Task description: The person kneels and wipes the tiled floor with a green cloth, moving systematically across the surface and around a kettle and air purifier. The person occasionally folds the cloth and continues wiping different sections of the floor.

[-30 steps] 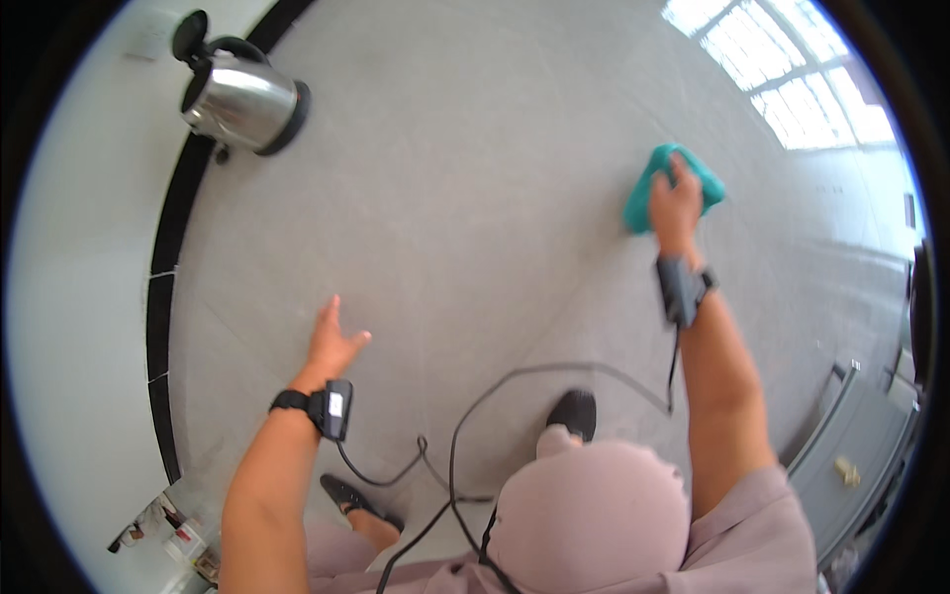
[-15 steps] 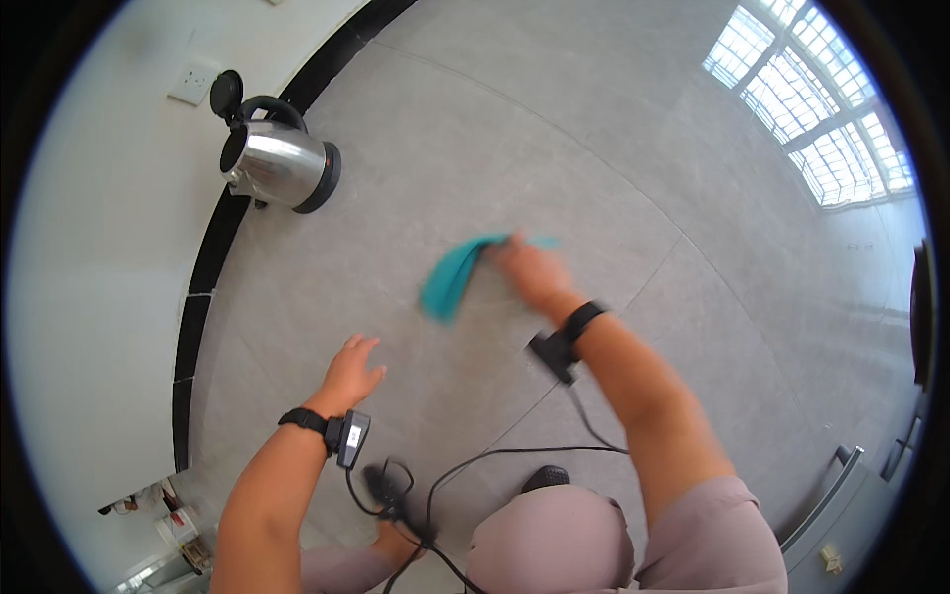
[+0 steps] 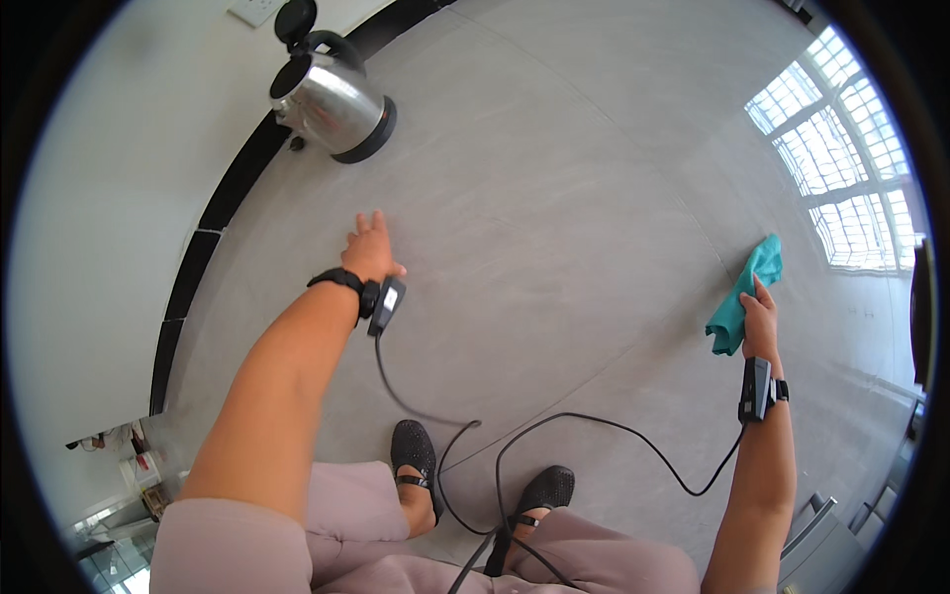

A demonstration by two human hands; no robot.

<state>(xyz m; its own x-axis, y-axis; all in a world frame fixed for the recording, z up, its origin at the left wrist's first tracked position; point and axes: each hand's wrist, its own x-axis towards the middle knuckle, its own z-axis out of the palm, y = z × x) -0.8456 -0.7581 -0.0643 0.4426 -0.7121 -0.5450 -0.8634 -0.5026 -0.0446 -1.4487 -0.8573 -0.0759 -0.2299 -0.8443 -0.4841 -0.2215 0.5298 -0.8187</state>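
A teal cloth hangs from my right hand, out at the right side of the view. The thumb and fingers are closed on the cloth's edge. My left hand reaches forward over the grey floor, its fingers spread and nothing in them. Beyond it, toward the wall, stands a silver electric kettle with a black handle, a dark base and its lid flipped up. The left hand is apart from the kettle.
The white wall with a black skirting strip runs along the left, with a socket above the kettle. Black cables trail from both wrist devices past my shoes. A grey metal object stands at the lower right.
My right hand has carried the cloth far to the right. The left hand has moved forward, nearer the kettle, fingers still apart. The whole view has shifted, with the kettle now higher in it.
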